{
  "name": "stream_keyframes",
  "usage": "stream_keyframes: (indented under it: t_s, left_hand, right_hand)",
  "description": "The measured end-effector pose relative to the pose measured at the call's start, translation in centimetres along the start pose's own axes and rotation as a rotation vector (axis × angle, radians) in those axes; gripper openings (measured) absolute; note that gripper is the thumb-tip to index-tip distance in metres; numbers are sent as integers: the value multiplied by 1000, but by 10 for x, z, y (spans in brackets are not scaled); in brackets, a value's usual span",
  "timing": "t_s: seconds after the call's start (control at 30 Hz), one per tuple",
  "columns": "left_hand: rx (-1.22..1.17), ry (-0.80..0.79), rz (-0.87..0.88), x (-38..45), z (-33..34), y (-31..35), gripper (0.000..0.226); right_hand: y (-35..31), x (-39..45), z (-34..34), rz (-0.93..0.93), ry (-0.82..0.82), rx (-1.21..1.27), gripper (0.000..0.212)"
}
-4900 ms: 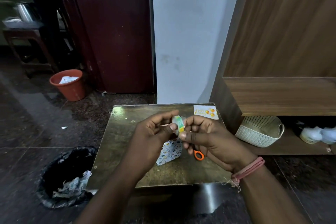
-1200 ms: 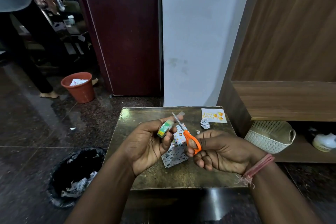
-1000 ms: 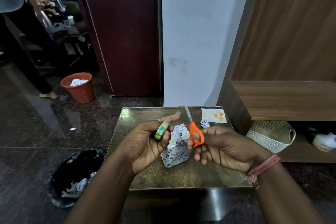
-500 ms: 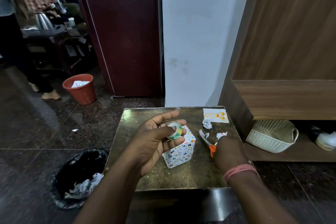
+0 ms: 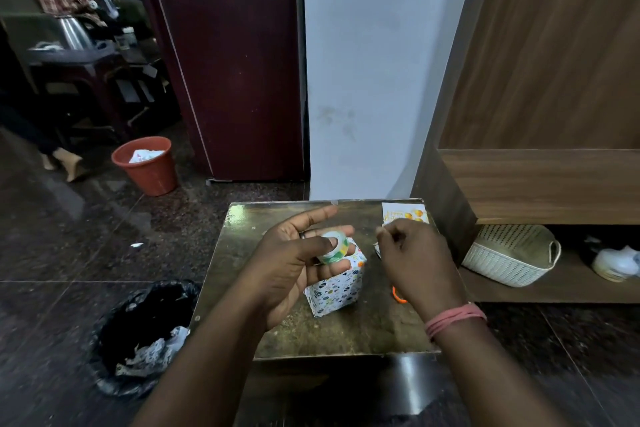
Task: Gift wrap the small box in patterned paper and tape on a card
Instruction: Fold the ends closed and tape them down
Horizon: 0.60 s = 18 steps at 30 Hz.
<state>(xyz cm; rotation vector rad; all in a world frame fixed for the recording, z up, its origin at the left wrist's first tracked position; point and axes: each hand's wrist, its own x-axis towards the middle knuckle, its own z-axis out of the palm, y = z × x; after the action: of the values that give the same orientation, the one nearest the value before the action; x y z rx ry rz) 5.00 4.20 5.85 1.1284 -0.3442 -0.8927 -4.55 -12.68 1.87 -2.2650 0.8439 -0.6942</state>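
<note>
The small box, wrapped in white patterned paper, stands on the small brown table. My left hand hovers just above it and grips a green and white tape roll between thumb and fingers. Its index finger points forward with a short cut strip of tape stuck to the tip. My right hand hangs to the right of the box, fingers curled, holding nothing. Under it lie the scissors, only an orange handle showing. The card lies at the table's far right corner.
A black-lined bin with paper scraps stands left of the table, an orange bucket farther back. A white woven basket sits on a low wooden shelf at right. A person sits far left.
The scissors cut a strip of tape from the roll, then my right hand laid them on the table and rose empty. The strip stays on my left index fingertip.
</note>
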Motion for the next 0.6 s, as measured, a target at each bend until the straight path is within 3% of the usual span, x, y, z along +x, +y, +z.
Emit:
stream_keyframes:
  t_s: [0.07, 0.17, 0.23, 0.6]
  left_hand:
    - [0, 3, -13, 0, -2, 1, 47]
    - [9, -6, -22, 0, -3, 2, 48]
    - [19, -21, -28, -1, -1, 1, 49]
    - [118, -82, -49, -3, -2, 3, 55]
  right_hand:
    - [-18, -2, -9, -3, -38, 317, 19]
    - [-26, -5, -17, 9, -295, 643, 14]
    - [-22, -5, -17, 8, -431, 703, 18]
    - [-11, 0, -17, -19, -626, 820, 24]
